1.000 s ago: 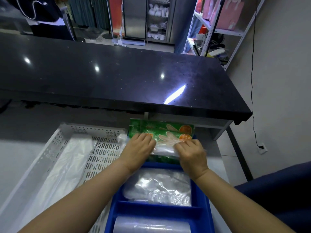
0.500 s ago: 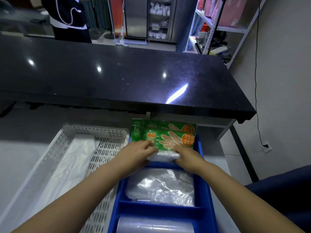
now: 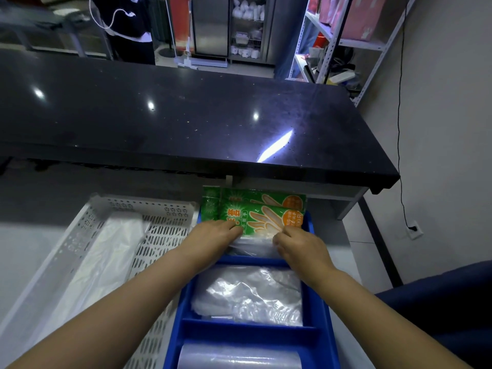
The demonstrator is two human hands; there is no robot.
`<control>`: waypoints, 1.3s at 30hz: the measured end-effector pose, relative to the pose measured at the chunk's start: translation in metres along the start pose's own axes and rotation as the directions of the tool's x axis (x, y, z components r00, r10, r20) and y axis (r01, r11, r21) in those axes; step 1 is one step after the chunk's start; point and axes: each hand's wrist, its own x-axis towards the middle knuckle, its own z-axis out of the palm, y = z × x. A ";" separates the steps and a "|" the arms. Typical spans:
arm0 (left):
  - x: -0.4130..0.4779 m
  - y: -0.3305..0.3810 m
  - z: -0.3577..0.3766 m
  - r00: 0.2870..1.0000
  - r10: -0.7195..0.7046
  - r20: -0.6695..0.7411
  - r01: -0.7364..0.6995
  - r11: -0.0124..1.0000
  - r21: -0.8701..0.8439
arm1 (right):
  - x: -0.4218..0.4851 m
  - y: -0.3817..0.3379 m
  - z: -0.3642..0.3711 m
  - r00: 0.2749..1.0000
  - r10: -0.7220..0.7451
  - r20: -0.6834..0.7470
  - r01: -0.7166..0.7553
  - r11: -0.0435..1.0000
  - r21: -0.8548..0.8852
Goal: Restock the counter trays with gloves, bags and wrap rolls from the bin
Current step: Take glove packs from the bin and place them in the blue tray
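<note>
**Seating the glove pack in the far slot**

Nearest me, at the bottom centre, a wrap roll (image 3: 239,355) lies in the first slot of the blue tray (image 3: 250,328). Clear bags (image 3: 250,294) fill the middle slot. The white bin (image 3: 149,206) sits just beside the tray on the left. Above the bags, my right hand (image 3: 300,247) pinches the lower right corner of the glove pack (image 3: 261,218). The pack stands tilted in the far slot against a second pack (image 3: 266,198). My left hand (image 3: 213,235) lies on its lower left edge; whether it grips or only presses, I cannot tell. I would push both corners down evenly, keeping the pack inside the rim and under the black counter (image 3: 186,115).
</note>
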 end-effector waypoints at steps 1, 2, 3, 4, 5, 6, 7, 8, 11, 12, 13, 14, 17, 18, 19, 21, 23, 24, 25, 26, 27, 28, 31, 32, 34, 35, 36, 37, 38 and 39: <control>-0.003 -0.003 -0.002 1.000 0.030 -0.008 -0.030 0.999 0.013 | 0.001 0.000 0.002 1.000 0.004 0.027 -0.004 1.000 -0.022; -0.008 -0.007 -0.003 0.997 0.064 -0.034 -0.063 0.998 0.030 | 0.003 0.000 0.004 0.999 0.014 0.050 -0.012 0.999 -0.036; -0.013 -0.011 -0.005 0.993 0.101 -0.058 -0.098 0.994 0.051 | 0.004 0.000 0.005 0.997 0.025 0.072 -0.022 0.999 -0.042; -0.018 -0.015 -0.005 0.983 0.154 -0.103 -0.145 0.986 0.086 | 0.005 -0.001 0.005 0.996 0.031 0.082 -0.028 0.999 -0.041; -0.024 -0.017 -0.006 0.965 0.215 -0.148 -0.197 0.972 0.128 | 0.006 -0.001 0.006 0.996 0.035 0.086 -0.033 0.999 -0.032; -0.029 -0.019 -0.006 0.945 0.275 -0.178 -0.247 0.955 0.163 | 0.006 -0.002 0.007 0.996 0.039 0.086 -0.038 0.999 -0.017; -0.033 -0.019 -0.006 0.932 0.319 -0.173 -0.286 0.939 0.189 | 0.007 -0.002 0.007 0.995 0.048 0.093 -0.049 0.999 0.006; -0.035 -0.018 -0.005 0.928 0.348 -0.137 -0.318 0.927 0.198 | 0.007 -0.002 0.008 0.993 0.058 0.102 -0.062 0.998 0.031; -0.034 -0.017 -0.004 0.939 0.343 0.025 -0.342 0.924 0.172 | 0.004 0.001 0.007 0.983 0.052 0.174 -0.070 0.993 0.095; -0.032 -0.017 -0.004 0.946 0.319 0.057 -0.324 0.931 0.169 | 0.002 0.003 0.006 0.979 0.027 0.200 -0.047 0.994 0.098; -0.030 -0.017 -0.005 0.954 0.290 0.078 -0.299 0.939 0.170 | 0.000 0.005 0.004 0.974 -0.001 0.225 -0.021 0.995 0.096; -0.028 -0.017 -0.007 0.961 0.261 0.092 -0.274 0.947 0.167 | -0.003 0.006 0.004 0.969 -0.021 0.245 -0.002 0.996 0.092; -0.027 -0.015 -0.006 0.975 0.176 0.133 -0.191 0.975 0.111 | -0.005 0.010 0.005 0.961 -0.036 0.275 0.027 0.999 0.038; -0.027 -0.015 -0.004 0.977 0.153 0.147 -0.165 0.983 0.078 | -0.005 0.010 0.005 0.960 -0.037 0.278 0.031 0.999 0.024; -0.027 -0.015 -0.002 0.979 0.130 0.157 -0.140 0.989 0.052 | -0.003 0.009 0.006 0.960 -0.031 0.277 0.027 0.999 0.019; -0.025 -0.014 0.001 0.986 0.090 0.142 -0.096 0.995 0.032 | -0.001 0.005 0.007 0.966 -0.003 0.258 0.000 1.000 0.010; -0.022 -0.014 0.005 0.989 0.052 0.139 -0.058 0.998 0.040 | 0.002 0.000 0.006 0.969 0.028 0.245 -0.026 1.000 -0.010; -0.020 -0.014 0.008 0.990 0.038 0.139 -0.044 0.998 0.044 | 0.004 -0.003 0.005 0.974 0.040 0.222 -0.037 0.999 -0.017; -0.019 -0.014 0.010 0.991 0.026 0.132 -0.032 0.999 0.042 | 0.005 -0.006 0.004 0.985 0.039 0.169 -0.036 0.999 -0.023; -0.018 -0.014 0.011 0.992 0.017 0.123 -0.021 0.999 0.037 | 0.006 -0.009 0.003 0.995 0.032 0.097 -0.029 0.999 -0.029; -0.016 -0.013 0.010 0.993 0.009 0.117 -0.013 0.999 0.035 | 0.006 -0.012 0.002 0.999 0.037 0.034 -0.037 0.999 -0.019; -0.014 -0.013 0.008 0.994 0.014 0.107 -0.018 0.999 0.037 | 0.006 -0.014 0.002 0.999 0.046 -0.029 -0.046 0.999 0.002; -0.011 -0.010 0.000 0.995 0.072 0.072 -0.079 0.992 0.095 | 0.007 -0.016 0.004 0.989 0.084 -0.122 -0.079 0.996 0.048; -0.011 -0.009 -0.001 0.995 0.093 0.044 -0.097 0.991 0.096 | 0.007 -0.017 0.004 0.987 0.105 -0.123 -0.100 0.994 0.040; -0.010 -0.010 0.000 0.991 0.131 -0.032 -0.126 0.985 0.119 | 0.008 -0.017 0.004 0.986 0.132 -0.097 -0.131 0.991 0.016; -0.009 -0.010 0.001 0.987 0.150 -0.064 -0.139 0.979 0.147 | 0.009 -0.018 0.004 0.986 0.151 -0.069 -0.150 0.989 0.013; -0.009 -0.010 0.002 0.982 0.170 -0.088 -0.154 0.974 0.167 | 0.010 -0.018 0.005 0.983 0.178 -0.035 -0.178 0.984 0.019; -0.008 -0.011 0.003 0.977 0.191 -0.095 -0.173 0.969 0.175 | 0.011 -0.018 0.007 0.978 0.209 -0.004 -0.209 0.978 0.025; -0.007 -0.012 0.004 0.974 0.208 -0.090 -0.190 0.966 0.175 | 0.011 -0.017 0.008 0.970 0.239 0.035 -0.240 0.970 0.034; -0.005 -0.012 0.004 0.974 0.217 -0.071 -0.203 0.964 0.170 | 0.011 -0.017 0.010 0.961 0.264 0.079 -0.268 0.962 0.052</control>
